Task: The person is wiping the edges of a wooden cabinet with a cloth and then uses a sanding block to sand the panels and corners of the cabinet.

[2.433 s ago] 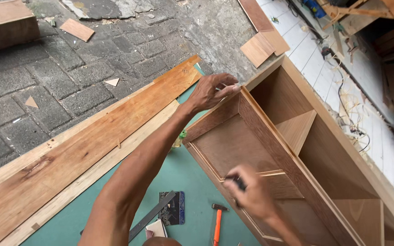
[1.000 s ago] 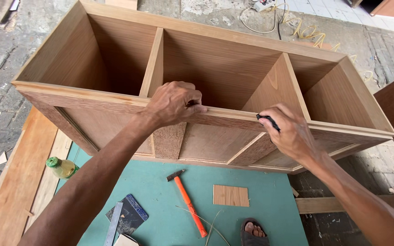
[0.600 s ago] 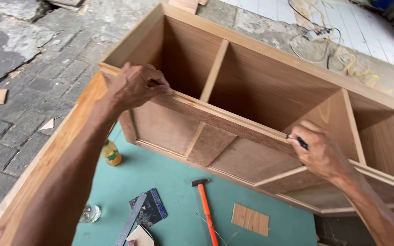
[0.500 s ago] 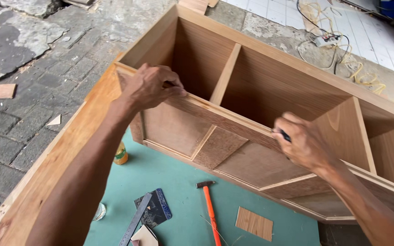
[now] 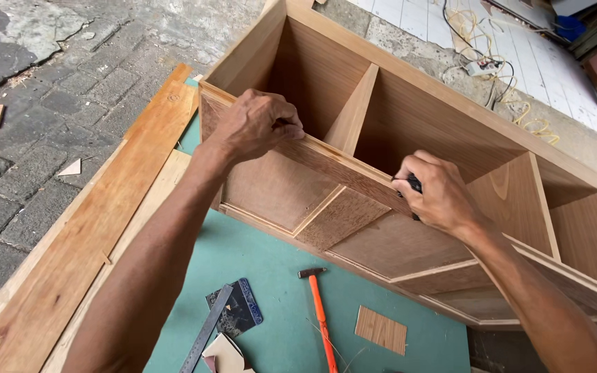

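Nearest, orange hammer [image 5: 320, 319] lies untouched on green counter [image 5: 264, 276]. Cabinet [image 5: 409, 166] front rail is gripped by left hand [image 5: 257, 124]; right hand [image 5: 437, 193], closed on dark tool [image 5: 414, 185], is slid left vs. 0.5 s ago, approx. mid-rail now.
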